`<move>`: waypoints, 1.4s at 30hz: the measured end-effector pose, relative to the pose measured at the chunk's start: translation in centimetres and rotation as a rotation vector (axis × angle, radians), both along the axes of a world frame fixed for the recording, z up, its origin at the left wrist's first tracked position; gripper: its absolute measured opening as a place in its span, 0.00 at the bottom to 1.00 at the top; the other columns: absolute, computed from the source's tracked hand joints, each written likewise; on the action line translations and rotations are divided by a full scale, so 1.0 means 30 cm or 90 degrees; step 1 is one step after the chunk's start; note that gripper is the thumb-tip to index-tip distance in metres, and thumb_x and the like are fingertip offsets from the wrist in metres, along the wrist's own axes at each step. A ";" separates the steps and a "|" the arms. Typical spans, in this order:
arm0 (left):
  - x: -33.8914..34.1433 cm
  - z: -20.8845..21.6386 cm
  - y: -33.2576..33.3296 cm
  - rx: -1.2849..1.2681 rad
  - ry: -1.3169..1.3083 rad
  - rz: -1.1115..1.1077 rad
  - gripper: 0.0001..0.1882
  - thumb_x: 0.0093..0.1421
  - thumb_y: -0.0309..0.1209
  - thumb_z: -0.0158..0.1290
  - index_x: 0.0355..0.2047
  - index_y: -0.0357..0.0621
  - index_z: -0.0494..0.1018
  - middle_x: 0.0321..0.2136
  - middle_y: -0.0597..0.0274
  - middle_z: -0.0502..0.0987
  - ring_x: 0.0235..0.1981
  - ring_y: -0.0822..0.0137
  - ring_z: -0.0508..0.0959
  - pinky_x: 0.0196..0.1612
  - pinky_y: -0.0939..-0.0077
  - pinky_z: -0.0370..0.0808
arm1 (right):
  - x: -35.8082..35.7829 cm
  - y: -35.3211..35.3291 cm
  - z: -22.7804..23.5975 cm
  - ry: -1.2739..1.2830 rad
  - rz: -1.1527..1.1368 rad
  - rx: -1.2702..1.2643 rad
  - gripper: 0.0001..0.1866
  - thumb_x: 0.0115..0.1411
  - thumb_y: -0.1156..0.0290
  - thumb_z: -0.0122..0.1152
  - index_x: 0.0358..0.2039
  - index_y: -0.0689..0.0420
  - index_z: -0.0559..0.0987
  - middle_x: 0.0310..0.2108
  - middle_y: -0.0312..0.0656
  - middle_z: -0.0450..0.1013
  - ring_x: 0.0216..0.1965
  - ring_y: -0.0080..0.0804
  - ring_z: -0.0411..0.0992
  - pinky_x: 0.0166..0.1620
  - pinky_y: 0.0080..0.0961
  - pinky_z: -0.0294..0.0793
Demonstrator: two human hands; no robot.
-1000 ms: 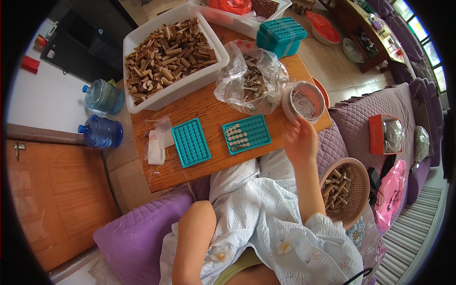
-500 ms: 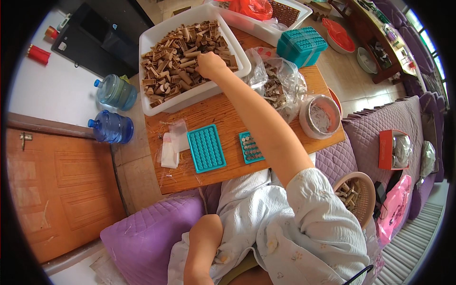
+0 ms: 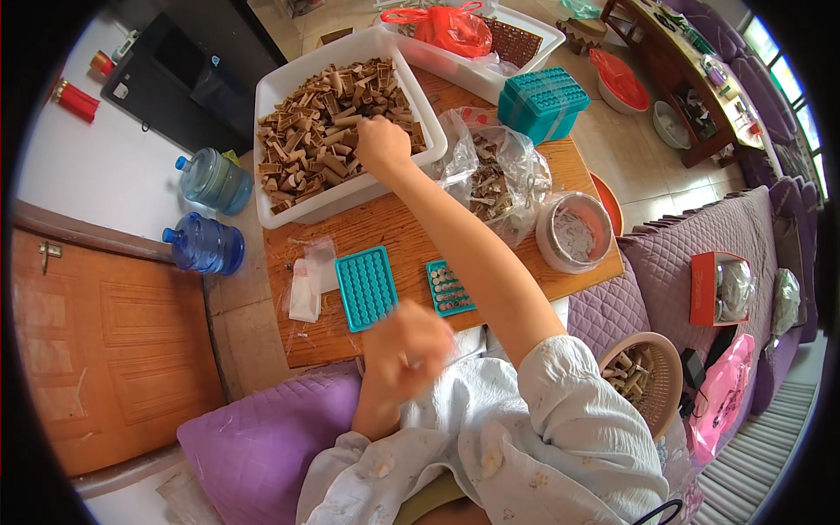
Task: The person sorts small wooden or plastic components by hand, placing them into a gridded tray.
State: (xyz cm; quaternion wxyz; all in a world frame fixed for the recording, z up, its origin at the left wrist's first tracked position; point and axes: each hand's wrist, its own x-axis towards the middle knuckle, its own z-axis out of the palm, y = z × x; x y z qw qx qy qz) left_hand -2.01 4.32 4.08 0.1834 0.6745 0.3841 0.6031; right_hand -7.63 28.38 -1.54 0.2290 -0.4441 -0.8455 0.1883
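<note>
The left hand is held above the lap, just in front of the table's near edge; it is blurred, and whether anything is gripped in it cannot be told. The right hand is stretched far forward to the brown pieces heaped in a white tub; its fingertips are hidden, so whether a piece is held cannot be told.

At the near left, a purple cushion is seen. At the near right, brown pieces are held in a round slatted basket.

On the wooden table, a teal tray with rows of round wells is placed just beyond the left hand. To its left, white packets are laid. To its right, a second teal tray is partly covered by the right forearm; pale discs are set in its left part.

Farther right, a round pot is filled partway with whitish bits, and beside it brownish scraps are gathered in a clear plastic bag. Beyond the bag, teal trays are stacked and bound in a block. At the far end, a red bag is contained in another white tub.
</note>
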 end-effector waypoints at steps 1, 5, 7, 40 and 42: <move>-0.014 -0.049 0.024 -0.088 -0.126 0.085 0.08 0.53 0.30 0.45 0.31 0.38 0.67 0.30 0.60 0.70 0.30 0.70 0.70 0.31 0.78 0.67 | 0.016 -0.015 -0.002 0.166 -0.067 0.096 0.06 0.47 0.74 0.50 0.25 0.61 0.72 0.25 0.48 0.71 0.28 0.41 0.71 0.30 0.31 0.71; -0.047 -0.167 0.142 -0.121 -0.447 0.310 0.15 0.55 0.33 0.45 0.40 0.36 0.63 0.39 0.59 0.67 0.38 0.72 0.67 0.41 0.80 0.64 | 0.178 -0.235 0.029 0.447 0.113 -0.163 0.09 0.43 0.75 0.54 0.26 0.62 0.67 0.18 0.44 0.69 0.22 0.34 0.70 0.26 0.26 0.68; -0.048 -0.177 0.153 -0.118 -0.545 0.301 0.15 0.56 0.30 0.44 0.42 0.35 0.62 0.39 0.58 0.67 0.38 0.71 0.67 0.43 0.81 0.63 | 0.294 -0.358 0.038 0.417 0.192 -0.301 0.09 0.43 0.75 0.55 0.24 0.61 0.65 0.17 0.43 0.67 0.20 0.31 0.67 0.26 0.24 0.67; 0.144 -0.267 0.067 -0.201 -0.253 0.197 0.16 0.51 0.31 0.52 0.39 0.41 0.65 0.21 0.65 0.70 0.14 0.81 0.64 0.18 0.91 0.60 | 0.720 -0.408 0.163 0.258 0.255 -0.503 0.07 0.52 0.80 0.47 0.31 0.64 0.72 0.23 0.34 0.68 0.27 0.16 0.63 0.30 0.15 0.64; 0.138 -0.276 0.045 -0.184 -0.165 0.240 0.15 0.49 0.28 0.53 0.38 0.40 0.66 0.21 0.64 0.71 0.16 0.80 0.66 0.20 0.90 0.62 | 0.720 -0.450 0.155 0.258 0.268 -0.550 0.07 0.52 0.80 0.47 0.31 0.64 0.72 0.24 0.35 0.68 0.27 0.16 0.63 0.30 0.15 0.65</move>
